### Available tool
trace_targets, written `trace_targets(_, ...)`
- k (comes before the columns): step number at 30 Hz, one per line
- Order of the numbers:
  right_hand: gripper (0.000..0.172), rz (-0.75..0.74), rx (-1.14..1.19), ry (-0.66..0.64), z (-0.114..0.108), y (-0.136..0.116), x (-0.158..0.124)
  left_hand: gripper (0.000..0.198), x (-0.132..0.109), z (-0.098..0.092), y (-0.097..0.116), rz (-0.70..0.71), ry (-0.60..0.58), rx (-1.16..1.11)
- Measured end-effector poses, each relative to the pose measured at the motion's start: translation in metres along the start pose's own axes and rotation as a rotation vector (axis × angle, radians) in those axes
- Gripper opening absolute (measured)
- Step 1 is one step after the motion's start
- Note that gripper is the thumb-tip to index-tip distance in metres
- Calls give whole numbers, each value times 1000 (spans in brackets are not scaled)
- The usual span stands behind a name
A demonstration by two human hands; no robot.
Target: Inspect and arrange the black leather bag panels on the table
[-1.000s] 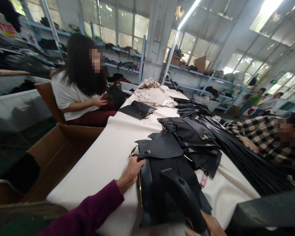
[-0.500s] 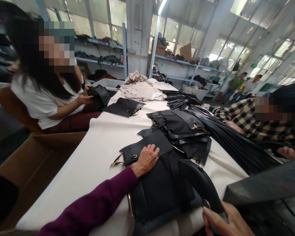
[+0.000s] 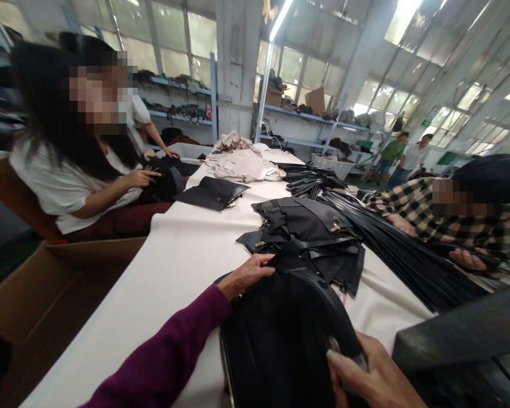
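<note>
In front of me a black bag [image 3: 276, 340] with a gold-coloured edge at its left side is partly lifted off the white-covered table [image 3: 170, 272]. My left hand [image 3: 249, 273], in a purple sleeve, pinches the bag's upper part between thumb and fingers. My right hand [image 3: 372, 371] is closed around the lower end of a thick curved black bag handle [image 3: 329, 303], its thumb close to a small metal fitting. The handle arches over the bag's right side. Just beyond lies a pile of similar black bag pieces [image 3: 301, 221] with gold-coloured hardware.
A single black bag piece [image 3: 212, 192] lies farther left, and beige pieces [image 3: 242, 164] are heaped behind it. Long black straps [image 3: 391, 249] run along the right side. An open cardboard box [image 3: 76, 283] stands left; a grey beam [image 3: 459, 323] juts in right. Co-workers sit on both sides.
My left hand has gone from lying on the bag to pinching its upper part, which has risen. My right hand has moved slightly left with the handle, now over the bag.
</note>
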State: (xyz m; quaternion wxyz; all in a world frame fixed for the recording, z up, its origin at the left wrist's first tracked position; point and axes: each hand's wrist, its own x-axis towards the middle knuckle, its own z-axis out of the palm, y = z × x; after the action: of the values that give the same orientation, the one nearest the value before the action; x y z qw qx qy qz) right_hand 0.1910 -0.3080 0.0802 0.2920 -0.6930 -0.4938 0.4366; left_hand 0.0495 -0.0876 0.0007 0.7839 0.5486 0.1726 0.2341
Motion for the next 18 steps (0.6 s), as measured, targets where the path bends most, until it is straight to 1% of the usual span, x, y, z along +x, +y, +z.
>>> trace_targets(3, 29, -65, 66, 3, 9, -10, 21, 31, -5, 4, 5, 47, -67, 76)
trace_targets(5, 28, -89, 63, 48, 8, -14, 34, 31, -9, 5, 7, 70, -109, 141)
trace_targets(6, 29, -94, 58, 77, 6, -16, 38, 32, -11, 5, 7, 54, -126, 140)
trace_targets(8, 32, -95, 57, 130, -3, -19, 43, 39, -12, 4, 4, -13, -146, 54)
trace_targets(10, 34, -79, 53, 162, -13, -21, 40, 46, -10, 1, -2, -62, -145, -73)
trace_targets(13, 35, -57, 21, 143, -20, -24, 25, 51, -5, -4, -9, -71, -129, -172)
trace_targets(16, 35, -62, -15, 71, -13, -22, 15, 52, -3, -5, -10, -66, -132, -181)
trace_targets(18, 33, -64, -13, 36, -4, -20, 17, 50, -5, -3, -9, -40, -134, -149)
